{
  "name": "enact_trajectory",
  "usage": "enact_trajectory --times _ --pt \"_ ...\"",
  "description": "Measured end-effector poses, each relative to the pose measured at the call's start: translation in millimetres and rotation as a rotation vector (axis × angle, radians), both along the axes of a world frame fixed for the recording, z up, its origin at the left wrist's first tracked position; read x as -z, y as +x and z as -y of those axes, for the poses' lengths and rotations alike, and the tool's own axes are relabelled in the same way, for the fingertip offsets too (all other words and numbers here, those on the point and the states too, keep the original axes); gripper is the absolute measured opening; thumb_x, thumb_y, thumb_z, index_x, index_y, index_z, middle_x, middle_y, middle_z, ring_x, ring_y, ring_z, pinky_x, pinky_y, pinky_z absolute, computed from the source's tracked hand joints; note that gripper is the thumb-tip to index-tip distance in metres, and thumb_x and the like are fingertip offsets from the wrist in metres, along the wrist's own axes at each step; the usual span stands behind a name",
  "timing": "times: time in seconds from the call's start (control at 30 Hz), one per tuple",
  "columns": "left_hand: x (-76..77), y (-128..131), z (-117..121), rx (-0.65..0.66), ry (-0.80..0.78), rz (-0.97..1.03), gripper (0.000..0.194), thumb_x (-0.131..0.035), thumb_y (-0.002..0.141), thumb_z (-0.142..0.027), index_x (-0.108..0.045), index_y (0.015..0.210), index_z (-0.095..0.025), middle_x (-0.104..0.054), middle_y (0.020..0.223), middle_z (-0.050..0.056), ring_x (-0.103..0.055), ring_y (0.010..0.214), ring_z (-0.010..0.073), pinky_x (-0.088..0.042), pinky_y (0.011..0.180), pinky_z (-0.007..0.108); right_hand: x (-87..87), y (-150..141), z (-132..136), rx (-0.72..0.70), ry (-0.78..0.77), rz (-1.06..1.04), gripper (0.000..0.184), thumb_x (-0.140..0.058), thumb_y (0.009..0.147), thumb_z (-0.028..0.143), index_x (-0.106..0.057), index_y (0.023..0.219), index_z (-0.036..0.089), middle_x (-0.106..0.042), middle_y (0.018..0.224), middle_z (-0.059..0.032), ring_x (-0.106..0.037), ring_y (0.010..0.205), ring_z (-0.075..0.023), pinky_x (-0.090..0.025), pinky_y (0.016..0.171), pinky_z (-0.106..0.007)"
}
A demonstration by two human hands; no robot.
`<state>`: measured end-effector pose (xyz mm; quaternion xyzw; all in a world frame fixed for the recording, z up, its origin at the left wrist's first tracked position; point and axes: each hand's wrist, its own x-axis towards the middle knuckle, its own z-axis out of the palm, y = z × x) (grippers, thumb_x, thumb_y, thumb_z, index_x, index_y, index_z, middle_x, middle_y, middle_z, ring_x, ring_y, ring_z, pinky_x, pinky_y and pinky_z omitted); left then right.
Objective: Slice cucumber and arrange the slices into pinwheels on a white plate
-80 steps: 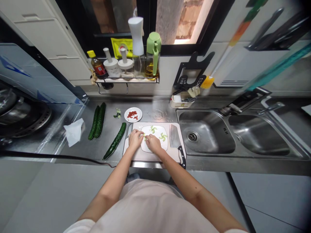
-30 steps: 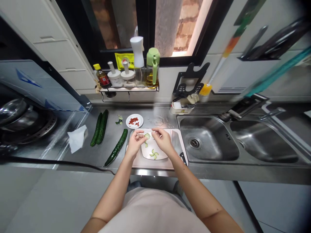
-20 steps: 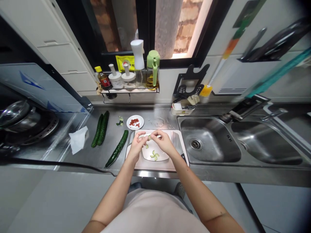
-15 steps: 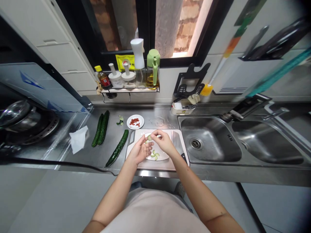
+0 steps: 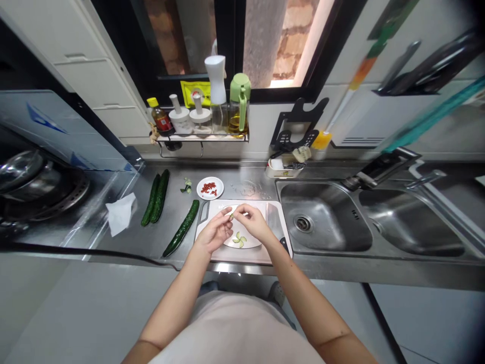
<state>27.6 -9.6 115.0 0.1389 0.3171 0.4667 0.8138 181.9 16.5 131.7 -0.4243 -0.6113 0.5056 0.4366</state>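
Note:
Over a white plate [image 5: 253, 239], my left hand [image 5: 215, 231] and my right hand [image 5: 253, 222] meet at the fingertips. Pinched between them is a small cucumber slice [image 5: 231, 216], mostly covered by my fingers. The left palm is turned up with its other fingers curled; the right hand reaches in from above. On the plate, several thin cucumber slices [image 5: 239, 239] lie fanned like petals. Under the plate is a white cutting board [image 5: 202, 227]. A knife's dark handle [image 5: 283, 243] shows at the board's right side.
One whole cucumber [image 5: 181, 228] lies left of the board, and two more cucumbers [image 5: 160, 196] farther left. Behind are a small plate [image 5: 220, 188] of red pieces and some cucumber scraps [image 5: 186, 186]. The sink [image 5: 326, 217] is on the right, a pot [image 5: 32, 177] far left.
The cucumber slice has turned between my fingertips and shows less of its face. Both hands stay over the plate, the right one slightly lower. The view has shifted a little.

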Motion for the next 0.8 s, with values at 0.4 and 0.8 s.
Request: enact_trajectory --times 0.4,0.8 --pt "-4.5 0.4 3.5 -0.118 0.187 -0.301 0.049 -0.079 0.064 -0.023 -0.059 0.108 -0.016 -0.054 0.067 -0.005 -0.048 0.057 0.0033 -0.036 0.057 0.017 5.0 -1.9 3.4 -0.062 -0.112 -0.071 0.018 -0.065 0.075 0.034 -0.059 0.071 0.018 -0.059 0.067 0.0019 -0.052 0.061 -0.0102 -0.043 0.062 -0.025" --pt "8.5 5.0 0.4 -0.216 0.319 -0.507 0.044 -0.075 0.065 -0.027 -0.06 0.104 -0.017 -0.054 0.066 -0.005 -0.048 0.06 0.0055 -0.036 0.062 0.018 14.0 -2.6 3.3 -0.016 -0.158 -0.045 0.021 -0.064 0.074 0.037 -0.058 0.07 0.018 -0.057 0.065 0.0022 -0.05 0.056 -0.0097 -0.043 0.057 -0.024"
